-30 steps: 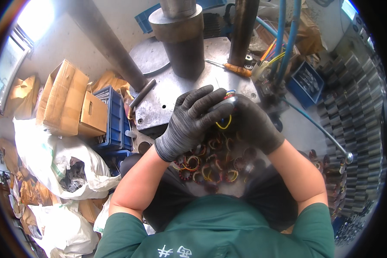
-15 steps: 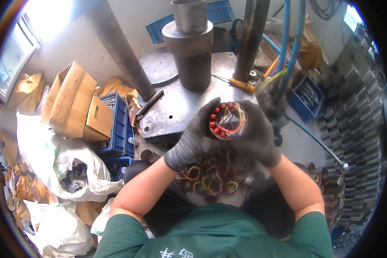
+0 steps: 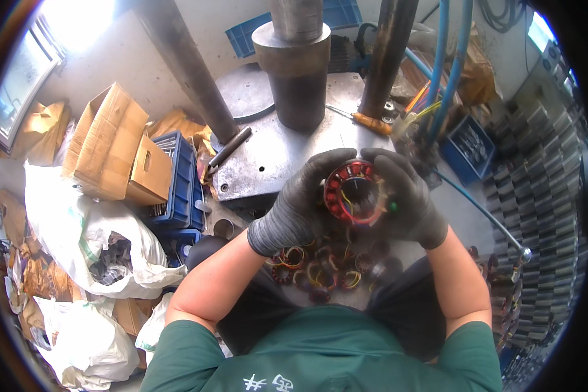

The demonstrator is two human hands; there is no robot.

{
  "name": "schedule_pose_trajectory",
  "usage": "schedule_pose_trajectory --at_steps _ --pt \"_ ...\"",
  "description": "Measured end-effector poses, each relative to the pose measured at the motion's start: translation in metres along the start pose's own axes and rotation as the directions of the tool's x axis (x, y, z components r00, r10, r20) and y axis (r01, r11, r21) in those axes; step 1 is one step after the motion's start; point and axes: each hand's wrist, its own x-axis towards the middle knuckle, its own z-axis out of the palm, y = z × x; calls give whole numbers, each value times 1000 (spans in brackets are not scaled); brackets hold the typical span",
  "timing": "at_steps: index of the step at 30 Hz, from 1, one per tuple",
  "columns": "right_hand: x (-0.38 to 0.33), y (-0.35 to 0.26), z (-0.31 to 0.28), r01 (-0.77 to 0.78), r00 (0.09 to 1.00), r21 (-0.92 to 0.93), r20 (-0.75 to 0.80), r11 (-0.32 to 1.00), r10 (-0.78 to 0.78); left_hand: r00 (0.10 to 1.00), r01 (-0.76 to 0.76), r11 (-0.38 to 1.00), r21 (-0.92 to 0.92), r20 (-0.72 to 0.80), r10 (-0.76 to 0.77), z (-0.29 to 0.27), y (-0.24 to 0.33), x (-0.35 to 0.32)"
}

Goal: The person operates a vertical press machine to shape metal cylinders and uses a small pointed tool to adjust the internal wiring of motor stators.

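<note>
Between my two gloved hands is a ring-shaped motor stator [image 3: 334,196] with red-wound coils round its rim and coloured wires inside. My left hand [image 3: 305,199], in a dark grey glove, grips its left side. Closed round the right side, my right hand [image 3: 408,199] wears the same kind of glove. The stator is held in the air before the press table [image 3: 287,160], its open middle facing up at me. Below it, between my legs, lie several more wound stators [image 3: 320,271] with loose coloured wires, partly hidden by my hands.
A thick steel press ram [image 3: 294,78] stands on the table between two columns. A wooden-handled screwdriver [image 3: 371,123] and a metal bar [image 3: 230,149] lie there. Left are cardboard boxes [image 3: 108,140], a blue crate [image 3: 184,176] and white sacks [image 3: 72,228]. Stacked metal parts [image 3: 536,196] rise at right.
The stator has turned and tilted in my hands, so its coils and wires show from another angle. My right hand's fingers have shifted to its upper right. The view has moved slightly.
</note>
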Motion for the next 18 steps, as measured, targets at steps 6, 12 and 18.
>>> schedule_pose_trajectory --at_steps 6,12,18 --pt "-3 -6 -10 -19 996 -74 85 997 25 996 -55 981 -185 63 68 11 -2 -2" --pt "-2 -9 -4 -36 999 -19 40 999 36 999 12 985 -172 38 -6 19 0 -6" --pt "-10 -11 18 -105 982 215 -131 971 135 999 12 1000 -14 -30 -12 25 3 -9"
